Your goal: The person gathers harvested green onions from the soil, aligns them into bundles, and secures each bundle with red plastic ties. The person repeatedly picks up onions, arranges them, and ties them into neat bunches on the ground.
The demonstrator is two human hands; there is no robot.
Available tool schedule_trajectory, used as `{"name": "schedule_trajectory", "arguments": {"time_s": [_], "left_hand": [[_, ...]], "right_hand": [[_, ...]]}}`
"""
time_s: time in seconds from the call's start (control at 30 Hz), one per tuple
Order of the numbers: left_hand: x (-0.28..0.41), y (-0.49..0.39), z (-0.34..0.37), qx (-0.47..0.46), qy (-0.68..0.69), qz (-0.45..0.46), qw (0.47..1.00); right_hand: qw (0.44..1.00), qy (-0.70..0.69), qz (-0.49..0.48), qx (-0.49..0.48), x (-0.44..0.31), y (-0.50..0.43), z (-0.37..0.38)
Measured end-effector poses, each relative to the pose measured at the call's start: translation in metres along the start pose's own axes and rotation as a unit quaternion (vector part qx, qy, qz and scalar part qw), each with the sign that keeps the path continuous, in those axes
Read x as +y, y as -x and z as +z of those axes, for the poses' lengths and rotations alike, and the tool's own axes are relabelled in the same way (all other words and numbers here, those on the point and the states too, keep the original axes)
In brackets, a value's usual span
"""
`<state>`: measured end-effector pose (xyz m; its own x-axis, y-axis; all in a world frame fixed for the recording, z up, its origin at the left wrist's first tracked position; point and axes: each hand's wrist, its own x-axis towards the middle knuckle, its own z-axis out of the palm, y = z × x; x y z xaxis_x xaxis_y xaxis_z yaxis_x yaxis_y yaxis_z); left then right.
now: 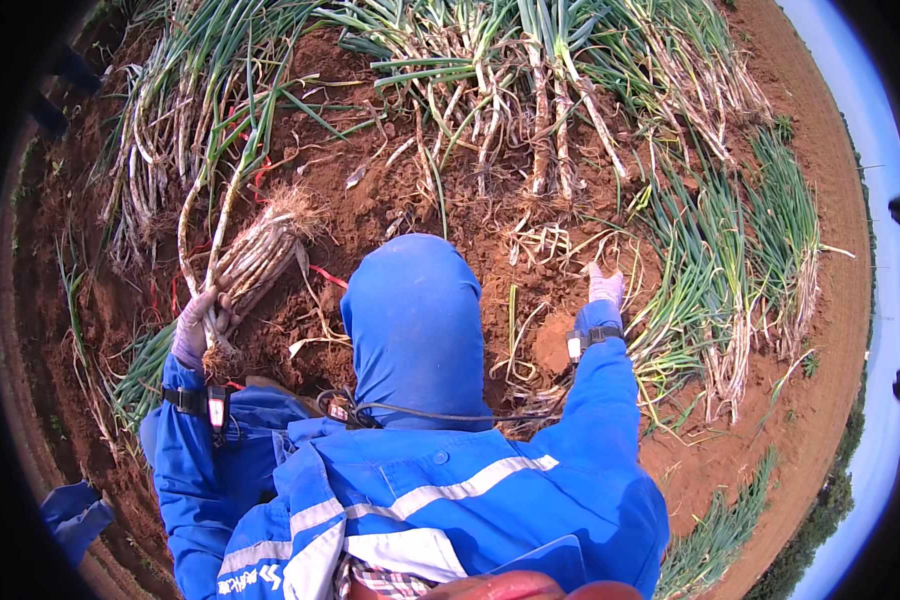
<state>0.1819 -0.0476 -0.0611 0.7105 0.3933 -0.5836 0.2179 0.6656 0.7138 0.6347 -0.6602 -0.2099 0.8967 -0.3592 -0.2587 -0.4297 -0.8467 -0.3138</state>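
Observation:
My left hand, in a soiled pale glove, grips the lower white stems of a few loose spring onions, whose green tops point away from me. Against its fingers lies a thick bundle of spring onions, roots facing up and away, green leaves showing below the wrist. Whether the hand also grips this bundle is unclear. My right hand, gloved too, reaches over the soil beside dry, withered onion leaves. Its fingers are foreshortened and partly hidden. Between both hands rises my blue-clad knee.
Heaps of spring onions lie ahead, at the far left and along the right. Red string trails over the reddish soil. Blue cloth shows at the lower left. A dark cord crosses before my chest.

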Motion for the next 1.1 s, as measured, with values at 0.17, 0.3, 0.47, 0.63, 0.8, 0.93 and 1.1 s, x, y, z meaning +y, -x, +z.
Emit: {"name": "schedule_trajectory", "arguments": {"time_s": [0.17, 0.3, 0.47, 0.63, 0.8, 0.93, 1.1], "left_hand": [[0.013, -0.002, 0.034, 0.008, -0.025, 0.005, 1.000], [0.019, -0.005, 0.055, 0.043, -0.024, 0.006, 0.999], [0.017, -0.010, 0.063, 0.038, -0.054, 0.012, 0.998], [0.019, -0.013, 0.060, 0.058, -0.054, 0.007, 0.997], [0.024, -0.010, 0.054, 0.053, -0.009, 0.003, 0.999], [0.031, 0.005, 0.038, 0.062, -0.011, 0.010, 0.998], [0.030, 0.011, 0.019, 0.008, 0.006, 0.007, 1.000]], "right_hand": [[0.994, -0.014, -0.096, -0.054, -0.110, -0.034, 0.055], [0.995, 0.034, -0.051, -0.083, -0.180, -0.053, 0.078], [0.981, 0.181, -0.022, -0.072, -0.238, -0.061, 0.093], [0.981, 0.164, -0.049, -0.095, -0.246, -0.090, 0.103], [0.931, -0.258, -0.147, -0.212, -0.227, -0.066, 0.074], [0.537, -0.651, 0.100, -0.527, -0.160, 0.057, 0.025], [0.619, -0.573, 0.179, -0.507, -0.114, 0.158, 0.065]]}}
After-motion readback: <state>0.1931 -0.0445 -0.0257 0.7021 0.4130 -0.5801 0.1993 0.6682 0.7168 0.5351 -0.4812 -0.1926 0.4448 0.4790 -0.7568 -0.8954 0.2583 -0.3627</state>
